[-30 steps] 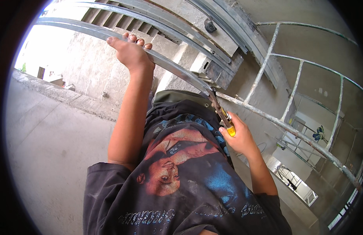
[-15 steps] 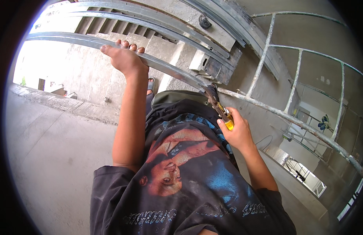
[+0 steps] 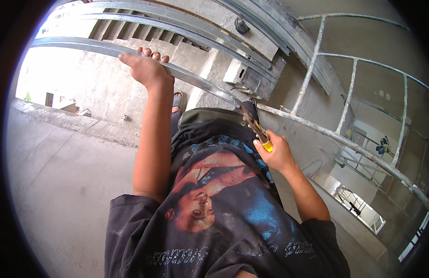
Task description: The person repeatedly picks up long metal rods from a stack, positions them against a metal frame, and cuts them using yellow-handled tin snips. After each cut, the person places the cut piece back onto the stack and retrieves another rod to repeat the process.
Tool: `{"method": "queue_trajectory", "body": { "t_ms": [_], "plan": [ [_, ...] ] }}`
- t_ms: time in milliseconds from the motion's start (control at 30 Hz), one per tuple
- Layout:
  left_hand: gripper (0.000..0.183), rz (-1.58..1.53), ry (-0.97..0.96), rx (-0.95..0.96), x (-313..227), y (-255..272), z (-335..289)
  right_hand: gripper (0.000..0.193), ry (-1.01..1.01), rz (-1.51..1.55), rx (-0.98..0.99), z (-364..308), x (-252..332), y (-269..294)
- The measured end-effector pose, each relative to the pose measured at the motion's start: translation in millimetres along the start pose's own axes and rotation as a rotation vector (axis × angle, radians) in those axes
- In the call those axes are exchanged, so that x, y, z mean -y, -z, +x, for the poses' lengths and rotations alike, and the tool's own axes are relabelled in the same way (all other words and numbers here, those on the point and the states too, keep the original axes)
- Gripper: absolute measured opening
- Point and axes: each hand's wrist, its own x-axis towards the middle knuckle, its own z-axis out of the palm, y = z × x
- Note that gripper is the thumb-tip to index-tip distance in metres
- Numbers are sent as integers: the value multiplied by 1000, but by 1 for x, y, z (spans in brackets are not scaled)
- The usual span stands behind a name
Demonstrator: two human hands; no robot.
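A long shiny metal channel [image 3: 198, 82] runs from the upper left down to near my right thigh. My left hand [image 3: 149, 70] is wrapped round it, thumb on the near side and fingers over the far edge. In my right hand [image 3: 275, 152] is a pair of tin snips [image 3: 254, 124] with yellow grips. Their dark jaws meet the near end of the channel; whether the blades are around its edge I cannot tell. My palm hides part of the handles.
Metal scaffolding [image 3: 337, 135] stands close on my right. More metal channels [image 3: 177, 31] lie ahead, beyond the held one, next to a grey box-like piece [image 3: 258, 76]. A dark round object [image 3: 242, 25] sits near the far channels. Steps [image 3: 131, 31] show at upper left.
My right hand and the snips have shifted slightly left, and the yellow grips look closer together. The channel's near end has moved a little left; my left hand keeps its hold.
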Motion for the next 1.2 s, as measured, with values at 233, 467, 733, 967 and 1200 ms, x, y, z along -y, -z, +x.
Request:
{"method": "queue_trajectory", "body": {
  "t_ms": [233, 467, 733, 967, 1200],
  "plan": [
    [51, -29, 75, 299, 51, 27, -43, 46, -138, 32, -16, 1, 7, 16],
    [36, 50, 43, 202, 67, 11, -72, 45, -134, 149, 46, -2, -8, 21],
    [39, 42, 23, 155, 63, 11, -78, 28, -179, 212, 125, 7, -6, 11],
    [38, 32, 42, 165, 63, 8, -78, 29, -371, 477, 304, 10, -17, -6],
    [37, 88, -10, 125, 70, 23, -69, 32, 310, -710, -370, 29, 3, 48]
  ]
}}
